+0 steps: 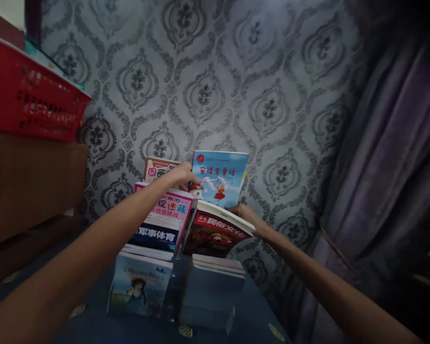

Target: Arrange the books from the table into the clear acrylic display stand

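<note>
My left hand (187, 177) is closed on the left edge of a light blue storybook (220, 179), which stands upright against the wall side. My right hand (244, 215) is at the upper right edge of a dark red book (215, 234) tilted forward in front of it; its fingers are partly hidden behind that book's pages. Left of these stand a pink-covered book (181, 204) and a dark blue book (157, 237), partly covered by my left forearm. Behind my left hand shows a brown-edged picture book (157, 165).
Nearer me, a book with a girl on its cover (139, 286) stands at left, beside a stack of books (215, 286). A red basket (39, 95) sits on a brown box (32, 181) at left. A purple curtain (376, 167) hangs at right, beside the patterned wall (204, 91).
</note>
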A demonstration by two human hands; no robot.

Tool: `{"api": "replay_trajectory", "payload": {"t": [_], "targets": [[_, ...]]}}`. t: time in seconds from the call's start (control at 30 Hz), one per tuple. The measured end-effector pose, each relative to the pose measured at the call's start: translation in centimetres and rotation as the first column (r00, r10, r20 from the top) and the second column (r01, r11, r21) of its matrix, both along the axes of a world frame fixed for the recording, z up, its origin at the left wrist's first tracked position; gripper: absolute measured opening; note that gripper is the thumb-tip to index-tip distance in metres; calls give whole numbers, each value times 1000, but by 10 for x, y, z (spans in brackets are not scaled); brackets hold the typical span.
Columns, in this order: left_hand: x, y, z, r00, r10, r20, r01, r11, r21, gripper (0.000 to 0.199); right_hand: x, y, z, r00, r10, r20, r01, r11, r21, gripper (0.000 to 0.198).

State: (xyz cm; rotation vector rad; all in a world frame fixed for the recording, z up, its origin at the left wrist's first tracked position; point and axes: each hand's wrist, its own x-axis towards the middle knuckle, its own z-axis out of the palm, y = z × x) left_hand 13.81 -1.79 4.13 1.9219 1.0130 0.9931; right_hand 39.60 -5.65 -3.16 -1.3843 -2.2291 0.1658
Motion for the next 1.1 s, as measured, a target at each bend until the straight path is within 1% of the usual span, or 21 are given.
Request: {"api": "replay_trajectory", "payload": {"t": [0.07,0.17,0.23,0.3,0.37,0.43,0.5,0.57,0.63,0.67,0.7,0.73,0.77,0.8,0.83,0.87,0.9,0.93,1.0,1.03,1.1], "targets": [[1,1,3,1000,-8,-10,8,1000,-14,18,-1,-1,0,995,-54,79,50,998,45,20],[4,3,3,1000,8,-23,-8,1000,-14,19,1,-8,2,960,-186,208,159,977,140,16],[9,5,-1,999,-3,-41,3,1000,2,17,5,-15,5,935,-269,231,221,952,213,12],[14,8,-6,998,-37,-52,38,999,29,12,11,-20,6,924,-322,205,267,929,255,13],[19,9,-11,996,-64,-56,66,997,49,10,17,-19,4,921,-363,137,318,909,271,18],[20,8,-14,996,-68,-57,72,996,56,11,23,-12,0,927,-374,24,352,891,287,20],[19,5,-13,995,-66,-78,71,995,63,12,27,-2,-6,937,-324,-131,349,889,297,23],[15,-2,-7,986,-43,-163,58,994,89,10,30,8,-10,933,-237,-272,315,904,290,26],[13,-13,4,957,40,-288,0,991,135,11,33,15,-14,909,-163,-383,272,929,252,32],[12,-18,10,940,108,-325,-47,981,189,15,34,17,-16,893,-131,-430,248,941,229,35],[12,-24,16,924,186,-333,-95,958,272,22,35,19,-17,874,-102,-475,226,951,212,38],[13,-29,21,910,263,-321,-130,915,382,29,36,20,-18,853,-77,-517,211,955,207,40],[15,-34,25,893,334,-302,-145,848,510,36,36,20,-19,832,-54,-552,209,953,221,42],[17,-38,28,871,401,-286,-139,757,638,39,36,20,-18,816,-31,-578,214,944,252,44],[18,-40,28,840,464,-283,-115,661,741,38,36,20,-16,804,-6,-595,223,930,292,45],[20,-42,27,798,526,-294,-83,579,811,33,35,19,-13,798,19,-602,227,916,331,46],[20,-42,24,750,585,-311,-56,523,850,27,34,18,-9,797,45,-602,227,902,367,47],[20,-42,21,700,634,-327,-38,491,870,22,33,18,-4,799,68,-598,222,890,398,50],[18,-40,12,625,692,-360,0,461,887,21,30,16,7,800,112,-589,195,880,432,54],[16,-37,9,606,704,-369,27,446,895,21,28,16,12,800,134,-585,172,882,438,55],[12,-32,3,604,709,-364,76,404,912,21,24,17,21,806,170,-566,114,895,431,56]]}}
